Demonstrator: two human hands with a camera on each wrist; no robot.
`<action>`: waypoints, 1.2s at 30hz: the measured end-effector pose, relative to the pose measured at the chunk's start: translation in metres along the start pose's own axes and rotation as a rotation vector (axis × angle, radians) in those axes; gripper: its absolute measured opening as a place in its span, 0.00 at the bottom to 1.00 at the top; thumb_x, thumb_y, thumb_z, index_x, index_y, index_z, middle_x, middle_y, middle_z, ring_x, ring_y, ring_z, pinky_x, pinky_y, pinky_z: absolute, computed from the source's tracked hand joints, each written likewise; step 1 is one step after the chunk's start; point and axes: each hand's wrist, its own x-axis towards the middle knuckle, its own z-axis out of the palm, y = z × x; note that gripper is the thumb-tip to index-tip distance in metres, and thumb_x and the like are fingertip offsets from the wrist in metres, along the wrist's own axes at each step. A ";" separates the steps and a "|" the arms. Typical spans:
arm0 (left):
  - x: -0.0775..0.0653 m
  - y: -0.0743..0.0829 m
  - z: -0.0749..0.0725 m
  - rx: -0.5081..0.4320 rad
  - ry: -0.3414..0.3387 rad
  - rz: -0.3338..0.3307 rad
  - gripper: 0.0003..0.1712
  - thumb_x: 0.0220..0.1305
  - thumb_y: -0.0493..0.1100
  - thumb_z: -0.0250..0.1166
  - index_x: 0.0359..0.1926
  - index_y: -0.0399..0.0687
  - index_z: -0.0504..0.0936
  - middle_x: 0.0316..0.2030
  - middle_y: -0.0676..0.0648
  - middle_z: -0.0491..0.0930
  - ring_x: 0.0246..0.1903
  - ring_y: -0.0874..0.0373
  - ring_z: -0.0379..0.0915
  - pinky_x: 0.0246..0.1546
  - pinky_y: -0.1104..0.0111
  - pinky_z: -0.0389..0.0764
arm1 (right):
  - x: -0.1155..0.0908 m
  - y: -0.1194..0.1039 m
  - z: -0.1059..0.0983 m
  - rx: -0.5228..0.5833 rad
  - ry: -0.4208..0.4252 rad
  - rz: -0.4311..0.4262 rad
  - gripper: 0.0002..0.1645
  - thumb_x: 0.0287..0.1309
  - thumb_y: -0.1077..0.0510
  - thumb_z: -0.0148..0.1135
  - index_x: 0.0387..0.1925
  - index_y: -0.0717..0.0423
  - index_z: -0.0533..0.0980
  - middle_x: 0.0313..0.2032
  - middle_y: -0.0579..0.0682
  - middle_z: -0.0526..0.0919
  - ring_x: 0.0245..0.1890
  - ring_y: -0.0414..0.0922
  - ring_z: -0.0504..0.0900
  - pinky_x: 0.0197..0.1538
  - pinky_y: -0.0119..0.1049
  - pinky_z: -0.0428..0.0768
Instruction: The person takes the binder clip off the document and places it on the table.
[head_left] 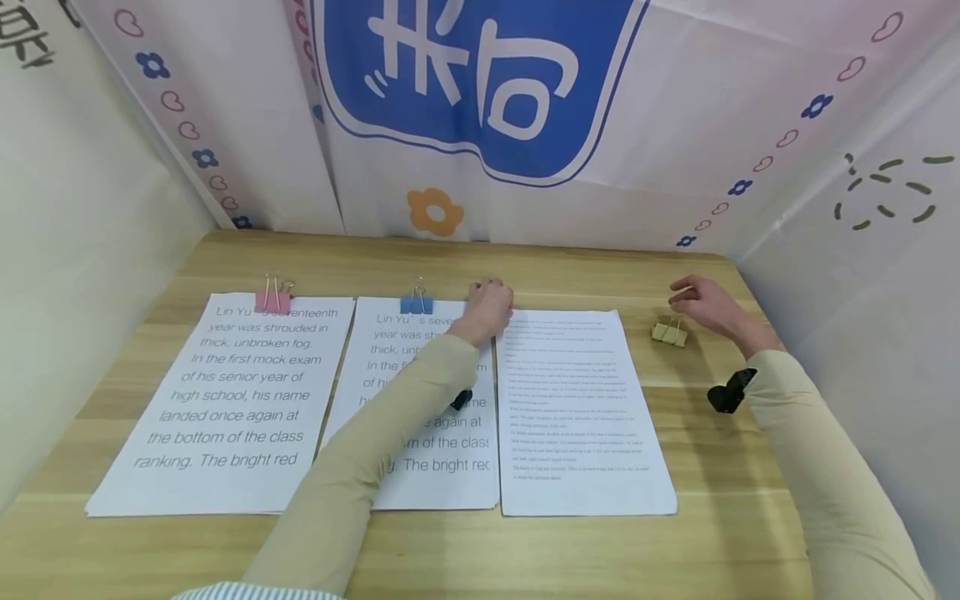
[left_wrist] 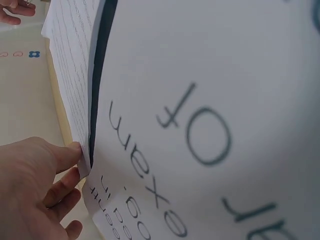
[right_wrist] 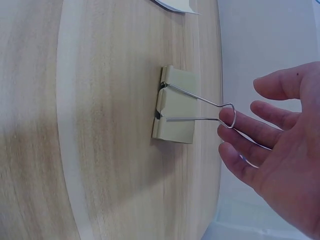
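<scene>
My left hand (head_left: 489, 310) pinches the top left corner of the rightmost paper stack (head_left: 581, 417), which carries small print. In the left wrist view the thumb (left_wrist: 67, 155) lies on that corner, with the other fingers curled below the edge. Over at the right, a yellow binder clip (head_left: 668, 333) rests on the table, one wire handle raised. Fingertips of my right hand (right_wrist: 285, 140) are right at the end of that handle, while its thumb stays apart and the fingers are loosely bent.
A large-print stack (head_left: 225, 400) with a pink binder clip (head_left: 272, 302) lies at the left of the wooden table (head_left: 420, 550). Beside it, a middle stack (head_left: 442, 492) bears a blue binder clip (head_left: 417, 304). A printed cloth (head_left: 645, 167) hangs behind the table.
</scene>
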 end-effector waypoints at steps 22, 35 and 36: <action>-0.061 -0.068 -0.037 -0.253 0.687 0.291 0.07 0.58 0.33 0.57 0.37 0.37 0.78 0.31 0.43 0.81 0.32 0.53 0.76 0.37 0.67 0.79 | 0.023 -0.059 0.008 -0.105 -0.004 -0.081 0.32 0.66 0.52 0.45 0.63 0.71 0.56 0.59 0.74 0.65 0.59 0.68 0.66 0.59 0.61 0.68; -0.107 -0.172 -0.046 -0.254 0.217 -0.293 0.24 0.64 0.41 0.54 0.60 0.38 0.70 0.59 0.35 0.68 0.61 0.40 0.59 0.62 0.47 0.59 | 0.056 -0.153 0.053 -0.121 -0.056 -0.244 0.29 0.62 0.58 0.49 0.59 0.75 0.61 0.55 0.75 0.71 0.57 0.66 0.70 0.60 0.56 0.70; -0.108 -0.174 -0.046 -0.234 0.191 -0.289 0.24 0.64 0.42 0.54 0.60 0.38 0.70 0.60 0.35 0.67 0.61 0.39 0.58 0.63 0.47 0.58 | 0.058 -0.160 0.058 -0.118 -0.059 -0.251 0.29 0.62 0.58 0.49 0.59 0.74 0.61 0.55 0.74 0.71 0.57 0.65 0.71 0.60 0.56 0.70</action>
